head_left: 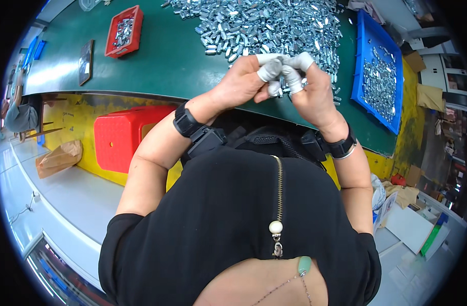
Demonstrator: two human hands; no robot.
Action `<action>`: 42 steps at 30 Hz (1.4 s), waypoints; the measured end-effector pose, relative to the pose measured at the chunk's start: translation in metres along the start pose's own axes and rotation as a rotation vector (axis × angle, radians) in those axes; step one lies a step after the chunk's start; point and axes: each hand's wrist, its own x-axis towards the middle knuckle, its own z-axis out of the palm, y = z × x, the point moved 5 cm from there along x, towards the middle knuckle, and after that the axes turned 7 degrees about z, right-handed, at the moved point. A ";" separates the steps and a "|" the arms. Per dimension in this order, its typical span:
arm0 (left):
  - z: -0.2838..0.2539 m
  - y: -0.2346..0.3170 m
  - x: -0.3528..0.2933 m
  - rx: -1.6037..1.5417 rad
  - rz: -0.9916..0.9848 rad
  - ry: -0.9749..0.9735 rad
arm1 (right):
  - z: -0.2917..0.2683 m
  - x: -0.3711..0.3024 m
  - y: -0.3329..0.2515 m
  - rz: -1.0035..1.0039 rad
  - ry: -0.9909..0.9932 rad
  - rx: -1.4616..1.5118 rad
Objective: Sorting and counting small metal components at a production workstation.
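Note:
My left hand (239, 80) and my right hand (316, 98) meet fingertip to fingertip at the near side of a heap of small shiny metal parts (274, 30). White covers sit on several fingertips of both hands. The fingers are closed in a pinch; whatever lies between them is hidden. Just below the fingertips a bit of shiny metal shows, but I cannot tell if it is held or lies on the table. The heap spreads over the green table (167, 56) ahead of my hands. Each wrist wears a black strap.
A red bin (138, 31) with metal parts stands at left, beside a dark flat rectangular object (85, 62). At right, a blue tray (358, 64) holds more parts. Below the table's front edge are a red stool (111, 140) and a brown paper bag (60, 158).

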 end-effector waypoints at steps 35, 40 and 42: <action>-0.030 -0.028 -0.005 0.073 -0.104 0.421 | -0.045 -0.050 0.116 0.396 -0.070 -0.615; -0.042 -0.032 -0.012 0.034 -0.121 0.468 | -0.048 -0.037 0.114 0.551 0.010 -0.410; -0.042 -0.031 -0.011 0.012 -0.099 0.465 | -0.047 -0.027 0.107 0.609 0.114 -0.162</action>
